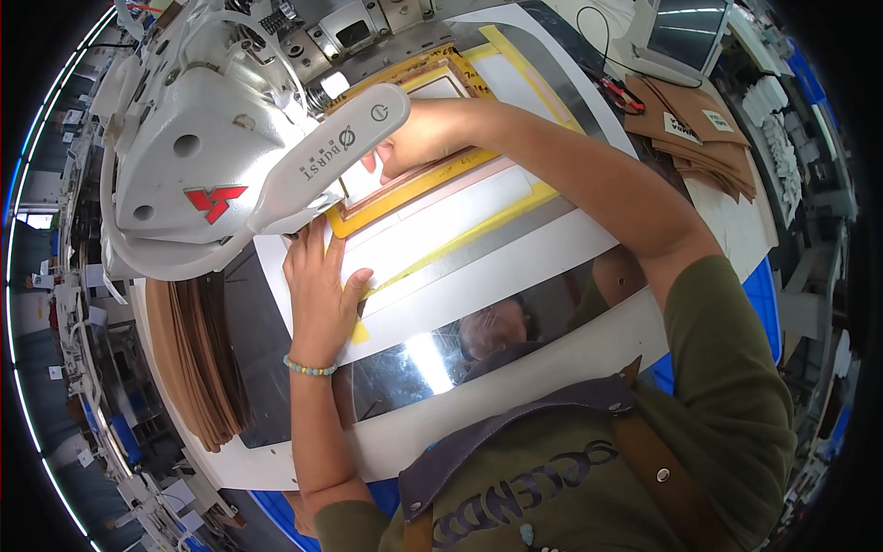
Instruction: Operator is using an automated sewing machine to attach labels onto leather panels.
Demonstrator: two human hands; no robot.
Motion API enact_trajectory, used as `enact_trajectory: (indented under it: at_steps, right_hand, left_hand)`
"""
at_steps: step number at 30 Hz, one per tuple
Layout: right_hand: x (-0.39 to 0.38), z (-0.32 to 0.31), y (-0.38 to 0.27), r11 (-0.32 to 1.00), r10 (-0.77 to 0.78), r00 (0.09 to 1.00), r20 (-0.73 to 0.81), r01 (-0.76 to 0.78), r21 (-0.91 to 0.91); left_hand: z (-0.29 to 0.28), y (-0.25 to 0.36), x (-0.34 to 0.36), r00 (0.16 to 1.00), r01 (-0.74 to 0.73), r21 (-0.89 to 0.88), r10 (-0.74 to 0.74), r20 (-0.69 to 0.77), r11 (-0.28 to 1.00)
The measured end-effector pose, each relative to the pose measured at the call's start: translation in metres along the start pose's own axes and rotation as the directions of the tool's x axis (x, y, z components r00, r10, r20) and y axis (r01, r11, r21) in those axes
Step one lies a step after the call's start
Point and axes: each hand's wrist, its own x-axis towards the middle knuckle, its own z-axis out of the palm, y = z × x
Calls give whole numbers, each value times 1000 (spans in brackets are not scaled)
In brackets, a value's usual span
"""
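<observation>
My left hand (319, 293) lies with its fingers apart on a white template sheet (432, 253) edged with yellow tape, beside the sewing machine head. A yellow-brown rectangular frame (418, 195) with handwritten marks rests on the sheet. My right hand (418, 138) reaches across into the frame, its fingers bent downward at the inner opening. A white lamp arm (331, 152) covers part of that hand, so whatever its fingertips pinch is hidden. The white sewing machine head (198, 147) stands right beside the frame, brightly lit underneath.
Stacked brown pieces (198, 363) lie at the left table edge. More brown pieces (690, 129) with white labels sit at the far right, near red-handled cutters (623, 95) and a screen (685, 37). A glossy dark panel (423, 368) reflects light at the near side.
</observation>
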Motion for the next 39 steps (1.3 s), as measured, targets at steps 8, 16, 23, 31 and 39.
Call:
enact_trajectory:
  at_steps: [8, 16, 23, 31, 39]
  right_hand:
    - [13, 11, 1, 993, -49, 995, -86, 39, -112]
    - [-33, -52, 18, 989, 40, 999, 8, -38, -144]
    - [-56, -63, 34, 956, 75, 996, -45, -85, -281]
    - [-66, -50, 37, 942, 77, 983, -164, -126, -313]
    - [-66, -52, 29, 922, 97, 983, -157, -148, -358]
  left_hand:
    - [1, 0, -1, 1000, 7, 24, -7, 20, 1000]
    - [-2, 8, 0, 999, 14, 82, -11, -33, 997]
    - [-4, 11, 2, 999, 14, 103, -9, -42, 995]
    - [-2, 8, 1, 1000, 12, 109, -10, -20, 994]
    - [-5, 12, 1, 1000, 20, 154, -22, 7, 988]
